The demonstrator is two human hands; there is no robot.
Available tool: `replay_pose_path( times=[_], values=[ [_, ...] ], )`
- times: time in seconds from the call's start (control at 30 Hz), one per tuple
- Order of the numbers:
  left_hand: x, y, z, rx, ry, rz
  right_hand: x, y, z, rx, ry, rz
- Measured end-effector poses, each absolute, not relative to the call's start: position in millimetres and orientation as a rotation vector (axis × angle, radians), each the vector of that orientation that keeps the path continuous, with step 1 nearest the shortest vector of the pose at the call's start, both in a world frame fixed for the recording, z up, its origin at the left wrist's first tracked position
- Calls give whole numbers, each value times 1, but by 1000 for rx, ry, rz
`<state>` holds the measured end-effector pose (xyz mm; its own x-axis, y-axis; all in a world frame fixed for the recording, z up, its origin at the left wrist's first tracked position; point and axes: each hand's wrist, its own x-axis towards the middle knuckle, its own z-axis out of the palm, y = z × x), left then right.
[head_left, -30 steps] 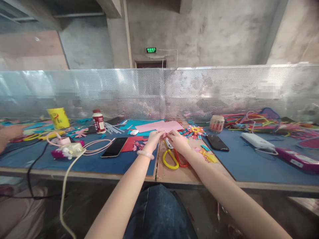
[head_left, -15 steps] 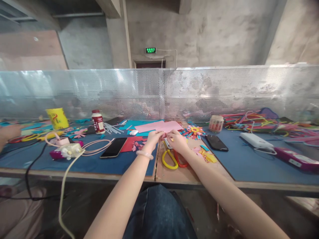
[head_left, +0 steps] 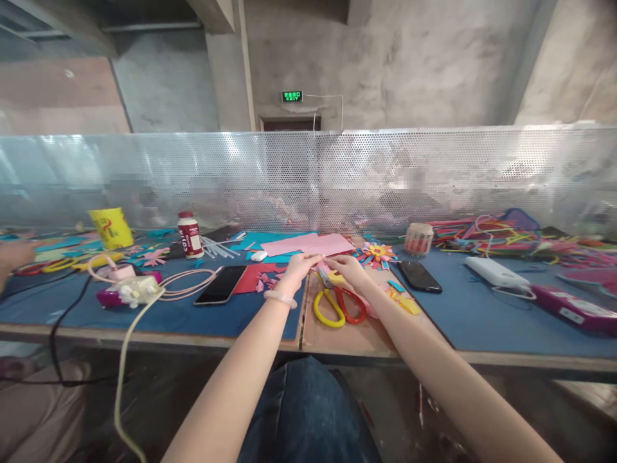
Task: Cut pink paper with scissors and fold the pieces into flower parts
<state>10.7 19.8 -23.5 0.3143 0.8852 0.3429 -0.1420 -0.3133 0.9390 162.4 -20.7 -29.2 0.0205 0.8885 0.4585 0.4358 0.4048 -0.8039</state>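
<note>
Both my hands work close together above the table's middle. My left hand (head_left: 303, 265) is closed, its fingertips pinching a small piece of pink paper (head_left: 320, 263). Just to the right, my right hand (head_left: 348, 269) has its fingers bent together at the same piece; how much of it they grip is hard to make out. Below them lie scissors (head_left: 339, 306) with one yellow and one red handle, blades pointing up under my hands. Pink sheets (head_left: 308, 244) lie just beyond my fingers. A layered paper flower (head_left: 375, 254) rests to the right.
Phones lie left (head_left: 222, 285) and right (head_left: 420, 276). A bottle (head_left: 190, 235), a yellow container (head_left: 110, 229) and a jar (head_left: 418, 239) stand farther back. A power strip (head_left: 128, 289) trails cables over the front edge. Another person's hand (head_left: 17, 257) is at far left. A perforated screen (head_left: 231, 173) closes the back.
My right hand has shifted slightly right, away from my left, and more of the scissors shows. My left hand stays almost in place with the pink paper.
</note>
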Motion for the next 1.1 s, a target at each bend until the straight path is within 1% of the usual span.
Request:
replay_pose_path(
  times=[0.2,0.63,1.1],
  values=[
    [11,23,-24,1573,703,1254,164,-19,-31,-1133,-1580,675],
    [11,15,-19,1567,706,1226,165,-18,-32,-1079,-1513,729],
    [13,9,-14,1458,639,1223,164,-23,-29,-898,-1324,1005]
  ],
)
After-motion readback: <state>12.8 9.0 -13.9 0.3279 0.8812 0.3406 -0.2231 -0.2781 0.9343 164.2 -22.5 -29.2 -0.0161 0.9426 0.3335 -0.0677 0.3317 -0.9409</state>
